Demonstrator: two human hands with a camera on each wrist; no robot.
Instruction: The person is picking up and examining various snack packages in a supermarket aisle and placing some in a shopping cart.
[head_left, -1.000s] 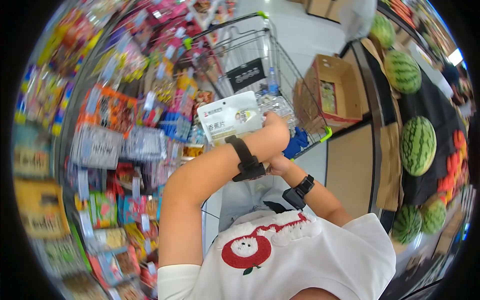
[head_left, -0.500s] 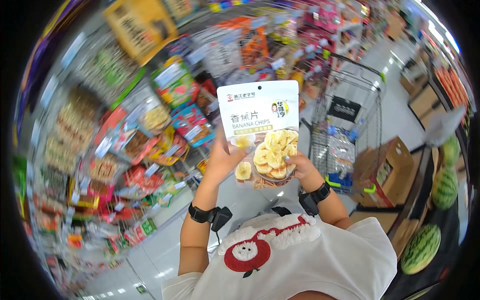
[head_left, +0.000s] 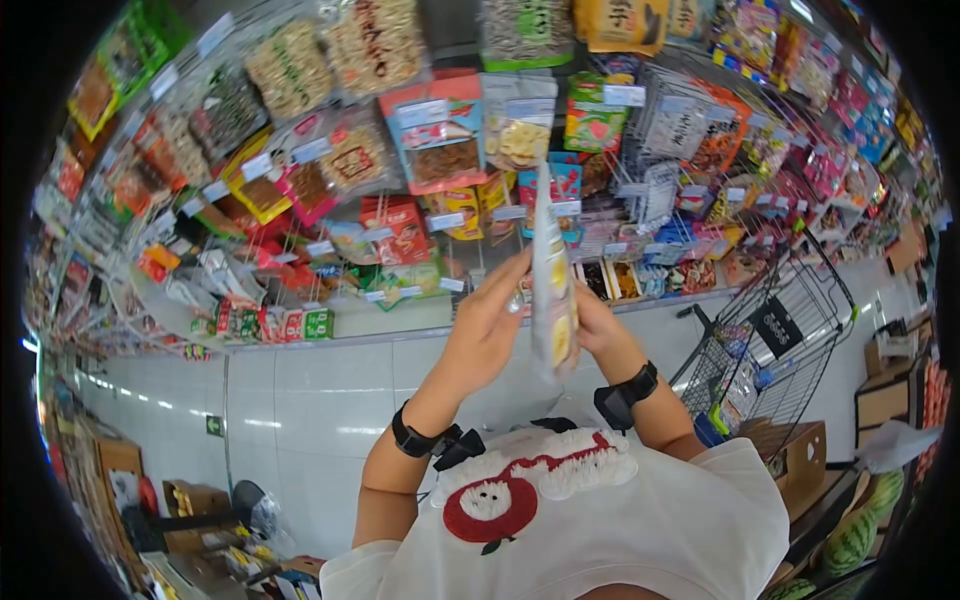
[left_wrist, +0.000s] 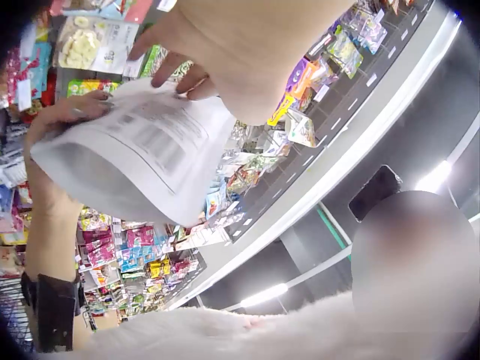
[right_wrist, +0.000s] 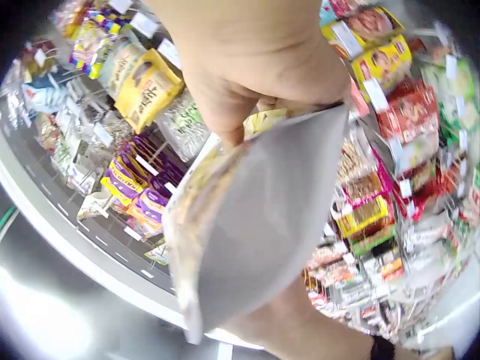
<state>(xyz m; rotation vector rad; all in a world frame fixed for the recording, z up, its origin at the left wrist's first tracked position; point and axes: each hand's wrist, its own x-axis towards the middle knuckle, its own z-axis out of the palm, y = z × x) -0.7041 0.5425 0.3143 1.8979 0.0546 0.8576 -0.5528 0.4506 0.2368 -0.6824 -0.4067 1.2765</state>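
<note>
A white snack pouch (head_left: 552, 290) stands upright, nearly edge-on, between both hands in the head view. My right hand (head_left: 598, 325) grips one side; in the left wrist view its fingers (left_wrist: 90, 107) lie on the printed back of the pouch (left_wrist: 161, 139). On the other side, my left hand (head_left: 482, 325) has its fingers extended and touches the pouch; its fingers (left_wrist: 176, 71) are spread at the pouch's edge in the left wrist view. Seen from the right wrist, the grey bottom of the pouch (right_wrist: 266, 217) faces the camera, and my right hand (right_wrist: 262, 60) covers its far part.
Racks of hanging snack bags (head_left: 435, 140) with price tags span the area ahead. A shopping cart (head_left: 775, 345) with goods inside stands at the right, near a cardboard box (head_left: 800, 460) and watermelons (head_left: 855, 535). Boxes (head_left: 195, 505) stand at the lower left.
The pouch has turned from its front facing me to edge-on. My left hand's fingers now point forward beside it. The view has swung left along the racks, and the cart appears farther right.
</note>
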